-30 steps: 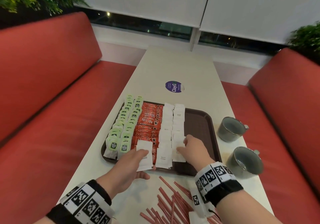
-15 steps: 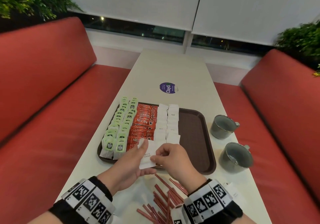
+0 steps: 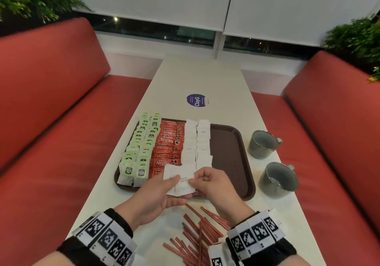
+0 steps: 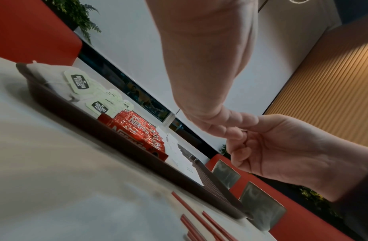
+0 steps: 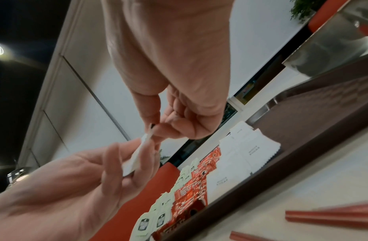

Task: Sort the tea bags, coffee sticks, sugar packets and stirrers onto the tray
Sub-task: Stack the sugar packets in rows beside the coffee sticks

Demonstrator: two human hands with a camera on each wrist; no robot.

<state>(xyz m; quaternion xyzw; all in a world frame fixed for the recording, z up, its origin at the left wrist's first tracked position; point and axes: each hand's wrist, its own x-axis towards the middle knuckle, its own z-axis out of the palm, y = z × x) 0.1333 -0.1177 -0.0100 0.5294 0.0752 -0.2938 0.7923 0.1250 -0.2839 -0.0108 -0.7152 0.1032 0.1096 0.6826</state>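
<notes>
The brown tray (image 3: 230, 158) holds rows of green tea bags (image 3: 141, 148), red coffee sticks (image 3: 168, 146) and white sugar packets (image 3: 197, 140). Over its near edge my left hand (image 3: 176, 189) holds a small stack of sugar packets (image 3: 182, 183), thumb on top and fingers beneath. My right hand (image 3: 192, 180) pinches the stack's right edge with thumb and forefinger. In the right wrist view that pinch (image 5: 152, 130) sits on a packet (image 5: 137, 156) that rests on the left hand's fingers (image 5: 117, 163). Red stirrers (image 3: 197, 230) lie loose on the table below both wrists.
Two grey cups (image 3: 262, 143) (image 3: 276, 180) stand on the table right of the tray. A round purple sticker (image 3: 197, 100) lies beyond the tray. The tray's right third is bare. Red benches flank the narrow white table.
My right hand has drawn back from the sugar row on the tray to the stack in my left hand and now pinches it. The left hand rose slightly.
</notes>
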